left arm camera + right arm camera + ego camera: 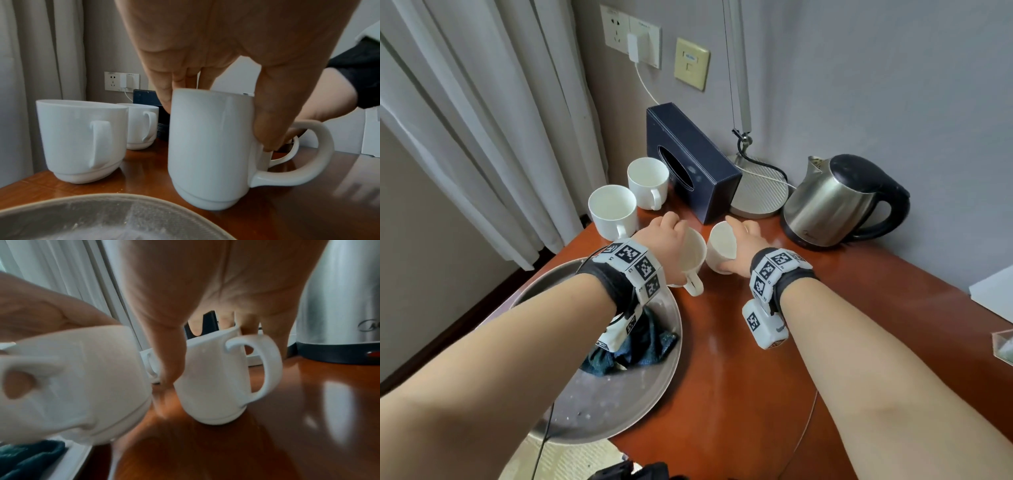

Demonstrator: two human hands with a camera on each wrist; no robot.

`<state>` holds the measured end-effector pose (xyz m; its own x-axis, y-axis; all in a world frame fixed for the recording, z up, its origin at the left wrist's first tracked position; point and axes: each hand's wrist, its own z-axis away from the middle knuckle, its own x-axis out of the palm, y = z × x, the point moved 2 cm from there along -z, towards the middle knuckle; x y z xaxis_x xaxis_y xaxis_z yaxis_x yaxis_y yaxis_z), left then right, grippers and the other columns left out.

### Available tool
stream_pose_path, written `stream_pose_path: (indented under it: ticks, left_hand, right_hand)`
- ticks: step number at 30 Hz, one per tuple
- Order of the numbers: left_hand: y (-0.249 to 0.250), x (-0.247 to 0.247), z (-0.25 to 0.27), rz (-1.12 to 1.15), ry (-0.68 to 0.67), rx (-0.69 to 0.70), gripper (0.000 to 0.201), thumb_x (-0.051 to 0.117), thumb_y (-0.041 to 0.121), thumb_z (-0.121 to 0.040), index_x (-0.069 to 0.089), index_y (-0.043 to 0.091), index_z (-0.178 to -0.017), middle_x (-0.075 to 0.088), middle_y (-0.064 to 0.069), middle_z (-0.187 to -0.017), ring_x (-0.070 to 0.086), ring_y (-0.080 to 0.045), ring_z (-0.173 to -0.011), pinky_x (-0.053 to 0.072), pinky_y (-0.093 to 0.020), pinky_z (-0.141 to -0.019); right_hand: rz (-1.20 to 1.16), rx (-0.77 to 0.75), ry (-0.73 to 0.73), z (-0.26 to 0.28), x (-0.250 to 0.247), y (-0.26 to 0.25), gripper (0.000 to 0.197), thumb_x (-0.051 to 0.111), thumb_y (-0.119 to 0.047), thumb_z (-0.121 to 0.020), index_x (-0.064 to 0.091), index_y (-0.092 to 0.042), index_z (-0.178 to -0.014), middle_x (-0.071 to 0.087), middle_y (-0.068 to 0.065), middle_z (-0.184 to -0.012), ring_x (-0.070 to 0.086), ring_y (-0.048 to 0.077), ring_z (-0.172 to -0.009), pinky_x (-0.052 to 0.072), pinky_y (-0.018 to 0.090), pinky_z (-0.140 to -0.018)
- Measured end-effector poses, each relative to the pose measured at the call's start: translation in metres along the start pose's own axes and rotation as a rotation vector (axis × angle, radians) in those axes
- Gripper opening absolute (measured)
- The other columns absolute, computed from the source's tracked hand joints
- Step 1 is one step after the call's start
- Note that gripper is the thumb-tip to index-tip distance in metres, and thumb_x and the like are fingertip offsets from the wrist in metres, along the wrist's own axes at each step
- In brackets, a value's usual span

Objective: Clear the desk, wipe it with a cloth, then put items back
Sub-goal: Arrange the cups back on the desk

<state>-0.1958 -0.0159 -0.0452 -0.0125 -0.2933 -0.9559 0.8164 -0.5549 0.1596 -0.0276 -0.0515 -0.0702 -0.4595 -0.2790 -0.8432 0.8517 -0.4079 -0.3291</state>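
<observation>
at frame centre, the left hand grips a smooth white ceramic mug and the right hand grips another mug over the glossy wooden desk; dark crumpled cloth lies in a round metal tray, lower left

Both forearms extend forward from the near edge, converging toward the centre; each wrist carries a marker-covered band over a dark cuff. The left hand is palm-down, fingers curled over a mug's rim, thumb on the side wall beside the handle. The right hand is likewise palm-down, thumb and fingers gripping a second mug from above.
</observation>
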Motion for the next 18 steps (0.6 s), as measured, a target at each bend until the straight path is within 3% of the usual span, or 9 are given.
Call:
stream_pose_path:
  ticks: [5,10,18]
  left_hand:
    - [-0.004,-0.004,0.008,-0.015,0.011,0.002,0.096,0.075,0.043,-0.069,0.024,0.013,-0.144,0.030,-0.003,-0.139,0.036,-0.022,-0.129,0.043,-0.031,-0.095]
    - [0.016,-0.008,0.013,-0.049,0.008,0.033,0.093,0.074,0.044,-0.068,0.027,0.015,-0.143,0.032,-0.001,-0.136,0.038,-0.021,-0.127,0.044,-0.030,-0.090]
    - [0.120,-0.017,0.020,-0.076,-0.023,0.168,0.095,0.075,0.044,-0.069,0.023,0.018,-0.145,0.027,0.002,-0.140,0.032,-0.018,-0.130,0.044,-0.035,-0.100]
  right_hand:
    - [-0.100,0.042,0.101,0.004,0.002,0.002,0.096,0.072,-0.034,-0.076,0.009,-0.031,-0.148,0.021,0.004,-0.147,0.038,0.028,-0.130,0.034,0.037,-0.103]
    - [-0.183,0.094,0.165,0.029,-0.004,0.026,0.102,0.076,-0.035,-0.071,0.008,-0.033,-0.147,0.024,0.004,-0.148,0.033,0.027,-0.135,0.035,0.041,-0.106]
    - [-0.234,0.190,0.256,0.107,-0.040,0.118,0.098,0.075,-0.034,-0.071,0.014,-0.031,-0.147,0.023,0.002,-0.144,0.048,0.028,-0.121,0.047,0.041,-0.097]
